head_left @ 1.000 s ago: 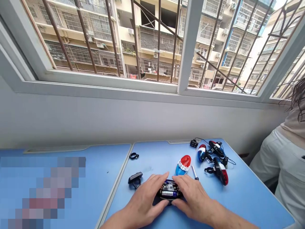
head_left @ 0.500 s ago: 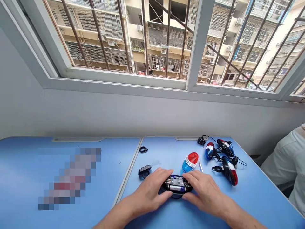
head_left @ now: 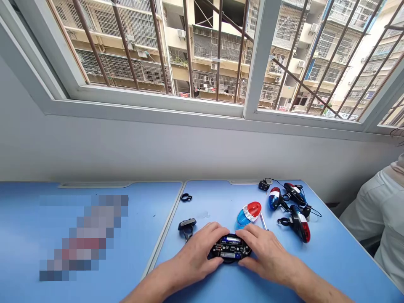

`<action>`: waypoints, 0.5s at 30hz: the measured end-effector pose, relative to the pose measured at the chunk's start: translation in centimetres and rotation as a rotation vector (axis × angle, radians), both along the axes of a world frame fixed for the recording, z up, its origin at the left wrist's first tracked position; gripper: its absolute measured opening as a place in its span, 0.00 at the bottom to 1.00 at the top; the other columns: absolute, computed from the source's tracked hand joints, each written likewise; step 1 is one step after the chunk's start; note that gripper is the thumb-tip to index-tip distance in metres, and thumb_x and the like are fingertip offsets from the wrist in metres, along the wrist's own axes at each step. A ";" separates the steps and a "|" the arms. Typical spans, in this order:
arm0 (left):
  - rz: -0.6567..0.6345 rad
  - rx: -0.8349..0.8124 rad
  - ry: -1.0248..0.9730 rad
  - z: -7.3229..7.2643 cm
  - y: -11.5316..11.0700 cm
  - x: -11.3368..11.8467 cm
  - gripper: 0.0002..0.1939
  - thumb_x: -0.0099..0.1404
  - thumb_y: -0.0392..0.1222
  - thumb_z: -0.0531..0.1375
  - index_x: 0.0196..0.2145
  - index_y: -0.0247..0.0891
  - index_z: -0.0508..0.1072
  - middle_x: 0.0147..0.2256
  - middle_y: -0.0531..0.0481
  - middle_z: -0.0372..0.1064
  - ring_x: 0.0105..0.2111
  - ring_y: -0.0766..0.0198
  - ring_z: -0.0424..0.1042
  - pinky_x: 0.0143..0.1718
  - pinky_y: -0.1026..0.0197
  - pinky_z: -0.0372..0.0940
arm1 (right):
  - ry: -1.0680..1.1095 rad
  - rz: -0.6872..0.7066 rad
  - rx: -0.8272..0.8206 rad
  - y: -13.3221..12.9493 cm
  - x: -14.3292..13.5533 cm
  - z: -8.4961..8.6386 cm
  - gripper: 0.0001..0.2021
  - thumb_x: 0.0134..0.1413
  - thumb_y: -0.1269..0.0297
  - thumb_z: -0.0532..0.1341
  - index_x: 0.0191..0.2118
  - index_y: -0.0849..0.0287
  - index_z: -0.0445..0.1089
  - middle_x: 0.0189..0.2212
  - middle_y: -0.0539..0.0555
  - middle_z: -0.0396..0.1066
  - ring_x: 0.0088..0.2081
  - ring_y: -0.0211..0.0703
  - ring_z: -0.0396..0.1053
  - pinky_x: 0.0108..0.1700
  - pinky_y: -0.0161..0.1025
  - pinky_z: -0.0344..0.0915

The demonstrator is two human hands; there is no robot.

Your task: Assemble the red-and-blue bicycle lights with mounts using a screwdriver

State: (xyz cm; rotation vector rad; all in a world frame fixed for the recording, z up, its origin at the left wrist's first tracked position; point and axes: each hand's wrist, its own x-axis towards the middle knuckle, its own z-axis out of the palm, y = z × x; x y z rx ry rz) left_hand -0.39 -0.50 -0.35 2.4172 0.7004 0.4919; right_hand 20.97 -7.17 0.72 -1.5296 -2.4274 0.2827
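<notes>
A black oval housing (head_left: pixel 231 248) with batteries and a circuit board showing lies low on the blue table, between both hands. My left hand (head_left: pixel 203 250) grips its left end, thumb at the near edge and fingers at the far edge. On the right end, my right hand (head_left: pixel 265 254) holds it the same way. Just beyond my right hand rests a red and blue cover (head_left: pixel 249 213), and beside it a thin screwdriver-like rod (head_left: pixel 263 221), its near end hidden by the hand. A black bracket part (head_left: pixel 187 227) sits beyond my left hand.
Several red, white and blue lamps (head_left: pixel 299 225) with black clamps and wires lie at the right. A small black box (head_left: pixel 264 185) and a black ring (head_left: pixel 186 197) are near the back. A person in white (head_left: pixel 375 210) is at the far right. The left table panel (head_left: pixel 151 235) carries a pixelated patch.
The housing has tilted between my hands, so its board and batteries show from a different angle. The whole view has shifted slightly. Both hands keep their hold.
</notes>
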 end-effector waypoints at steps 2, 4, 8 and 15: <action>0.009 -0.015 0.005 0.1 0.0 0.1 0.23 0.50 0.26 0.54 0.44 0.43 0.66 0.40 0.51 0.67 0.39 0.59 0.66 0.41 0.59 0.62 | 0.019 0.005 -0.008 0.0 0.0 -0.2 0.24 0.48 0.70 0.64 0.52 0.56 0.61 0.40 0.55 0.68 0.39 0.47 0.69 0.38 0.40 0.67; 0.020 -0.030 0.024 0.0 0.0 0.1 0.22 0.51 0.28 0.55 0.44 0.42 0.67 0.39 0.51 0.68 0.38 0.59 0.66 0.40 0.59 0.63 | 0.033 0.018 0.001 0.0 0.1 -0.5 0.24 0.48 0.70 0.63 0.52 0.56 0.60 0.41 0.55 0.69 0.41 0.48 0.68 0.40 0.42 0.67; 0.032 -0.029 -0.014 -0.3 0.1 0.1 0.22 0.51 0.27 0.55 0.45 0.41 0.67 0.39 0.50 0.69 0.38 0.59 0.67 0.39 0.59 0.64 | 0.101 0.046 0.075 0.1 0.3 -1.7 0.26 0.48 0.72 0.62 0.54 0.58 0.58 0.43 0.58 0.69 0.42 0.50 0.69 0.40 0.45 0.68; 0.106 -0.141 -0.229 0.5 -0.1 0.1 0.28 0.54 0.28 0.55 0.52 0.47 0.63 0.42 0.52 0.69 0.35 0.63 0.69 0.32 0.64 0.66 | 0.455 0.090 0.246 0.8 0.4 -2.9 0.27 0.52 0.72 0.58 0.58 0.55 0.52 0.44 0.58 0.68 0.38 0.44 0.69 0.33 0.36 0.69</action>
